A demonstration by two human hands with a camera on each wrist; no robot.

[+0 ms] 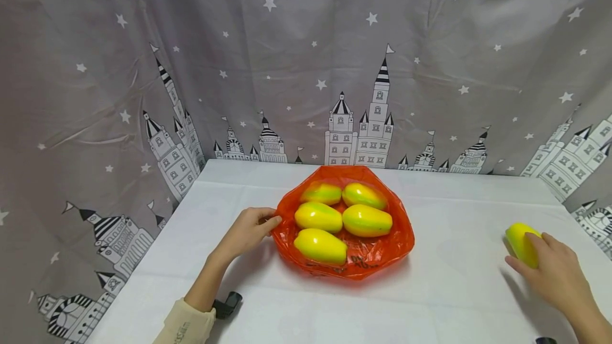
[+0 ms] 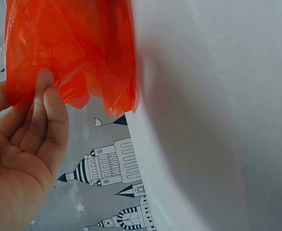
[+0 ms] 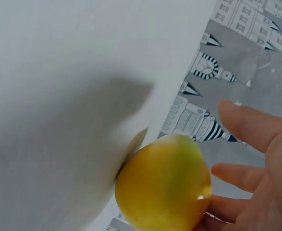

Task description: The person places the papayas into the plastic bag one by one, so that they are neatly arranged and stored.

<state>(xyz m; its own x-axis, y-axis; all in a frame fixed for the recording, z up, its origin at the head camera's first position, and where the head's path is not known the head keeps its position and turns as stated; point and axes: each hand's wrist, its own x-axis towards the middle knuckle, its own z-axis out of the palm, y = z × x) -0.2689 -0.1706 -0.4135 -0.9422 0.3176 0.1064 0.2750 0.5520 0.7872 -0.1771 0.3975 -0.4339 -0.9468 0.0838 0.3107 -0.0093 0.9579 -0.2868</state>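
A red plastic bag (image 1: 377, 259) lies with its mouth spread wide on the white table, and several yellow-green papayas (image 1: 319, 246) sit inside it. My left hand (image 1: 248, 230) pinches the bag's left rim; in the left wrist view, the fingertips meet the thin red plastic (image 2: 68, 53). Far to the right, a single papaya (image 1: 522, 243) rests on the table. Around its near right side is my right hand (image 1: 557, 269). The right wrist view shows the thumb standing away from this papaya (image 3: 162, 185), with the other fingers spread beside it, some partly hidden behind it.
A white cloth (image 1: 454, 291) covers the table. Behind and at both sides hangs a grey curtain (image 1: 287, 57) printed with castles and stars. Black wrist devices (image 1: 228, 305) show near both forearms. Bare tabletop separates the bag from the single papaya.
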